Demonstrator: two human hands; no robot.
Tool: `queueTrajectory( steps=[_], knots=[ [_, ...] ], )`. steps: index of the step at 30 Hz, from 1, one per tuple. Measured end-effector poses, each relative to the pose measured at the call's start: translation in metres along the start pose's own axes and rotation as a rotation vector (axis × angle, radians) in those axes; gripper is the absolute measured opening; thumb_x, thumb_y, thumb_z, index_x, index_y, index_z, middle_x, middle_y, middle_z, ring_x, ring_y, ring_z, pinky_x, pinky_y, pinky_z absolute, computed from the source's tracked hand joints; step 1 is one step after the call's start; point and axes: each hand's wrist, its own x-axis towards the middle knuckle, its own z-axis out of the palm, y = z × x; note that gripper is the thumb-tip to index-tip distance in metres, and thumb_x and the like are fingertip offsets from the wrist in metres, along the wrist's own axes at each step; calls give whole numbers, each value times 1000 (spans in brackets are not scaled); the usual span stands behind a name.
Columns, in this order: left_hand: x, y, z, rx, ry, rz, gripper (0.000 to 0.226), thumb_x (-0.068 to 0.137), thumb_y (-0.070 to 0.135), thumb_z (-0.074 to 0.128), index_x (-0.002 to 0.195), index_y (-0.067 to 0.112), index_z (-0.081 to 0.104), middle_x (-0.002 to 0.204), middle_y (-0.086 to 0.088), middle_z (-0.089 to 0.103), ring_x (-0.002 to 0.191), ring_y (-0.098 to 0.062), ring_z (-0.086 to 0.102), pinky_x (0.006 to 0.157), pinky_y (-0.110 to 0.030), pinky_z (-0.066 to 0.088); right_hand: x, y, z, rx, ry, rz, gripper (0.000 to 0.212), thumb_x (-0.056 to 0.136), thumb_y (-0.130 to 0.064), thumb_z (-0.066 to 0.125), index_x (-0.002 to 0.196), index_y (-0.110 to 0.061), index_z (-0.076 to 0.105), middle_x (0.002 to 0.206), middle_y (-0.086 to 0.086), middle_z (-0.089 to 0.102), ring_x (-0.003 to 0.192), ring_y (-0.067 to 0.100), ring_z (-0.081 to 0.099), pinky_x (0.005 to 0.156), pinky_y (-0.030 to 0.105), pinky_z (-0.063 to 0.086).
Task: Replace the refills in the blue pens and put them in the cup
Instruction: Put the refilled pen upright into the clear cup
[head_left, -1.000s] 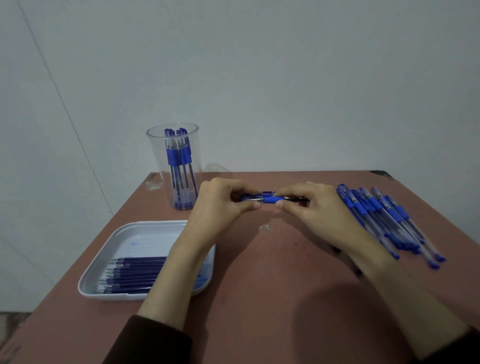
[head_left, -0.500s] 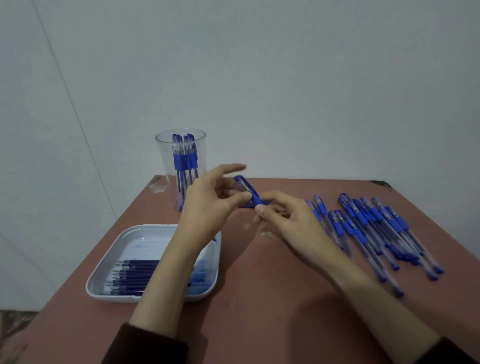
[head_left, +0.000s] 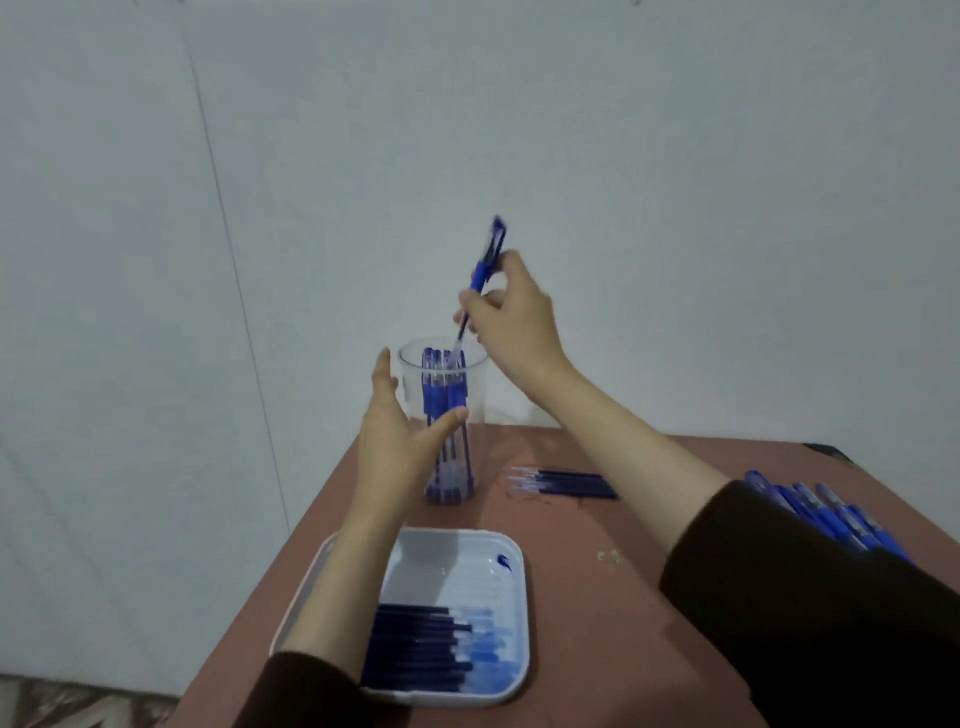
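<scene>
My right hand (head_left: 511, 322) pinches a blue pen (head_left: 484, 270) nearly upright, cap end up, its lower tip just inside the rim of the clear cup (head_left: 475, 382). Several blue pens stand in that cup. My left hand (head_left: 397, 431) is spread beside the cup's left wall, thumb across its front, fingers straight. A white tray (head_left: 511, 561) at the near left holds several dark blue refills (head_left: 415, 644). A few loose refills (head_left: 563, 480) lie on the table right of the cup. More blue pens (head_left: 815, 514) lie at the right, partly hidden by my right sleeve.
The reddish-brown table (head_left: 613, 623) stands against a pale wall; its left edge runs just past the tray and cup. A small spring or scrap (head_left: 609, 556) lies mid-table.
My right hand took the pen from between both hands and lifted it over the cup. My left hand let go and moved to the cup's side. The view shifted upward and left.
</scene>
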Motion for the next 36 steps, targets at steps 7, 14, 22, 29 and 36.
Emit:
queueTrajectory(
  steps=[7,14,22,29,36],
  knots=[
    [6,-11,7,-6,36,69,86,74,37,76,145,27,28,136,-5,50,118,-24,52,99,-47,45,16,7,11,-240,-194,132,18,86,-9,56,101,-17,49,85,10,64,60,13,51,51,20,34],
    [8,-13,6,-3,43,67,85,75,35,76,144,27,28,134,-5,50,116,-23,52,98,-47,46,24,5,17,-345,-247,144,22,82,-11,59,102,-15,51,95,9,63,78,21,58,56,26,41],
    [8,-10,5,-17,34,58,84,75,30,77,144,26,29,131,-6,51,113,-25,54,97,-46,45,18,4,23,-548,-288,9,26,78,3,48,85,-13,68,66,-9,52,77,19,58,69,27,49],
    [4,-10,6,94,69,87,93,78,35,73,150,23,16,145,-9,39,130,-29,41,107,-47,35,1,13,15,-460,-194,-85,26,87,-2,48,101,-10,69,94,4,66,95,17,56,76,23,43],
    [-38,22,20,280,335,477,54,83,22,58,136,18,44,142,-13,37,127,-26,28,102,-38,32,-47,34,-41,-557,-85,-147,24,93,-17,51,114,-19,63,107,-1,60,111,13,42,85,23,35]
  ],
)
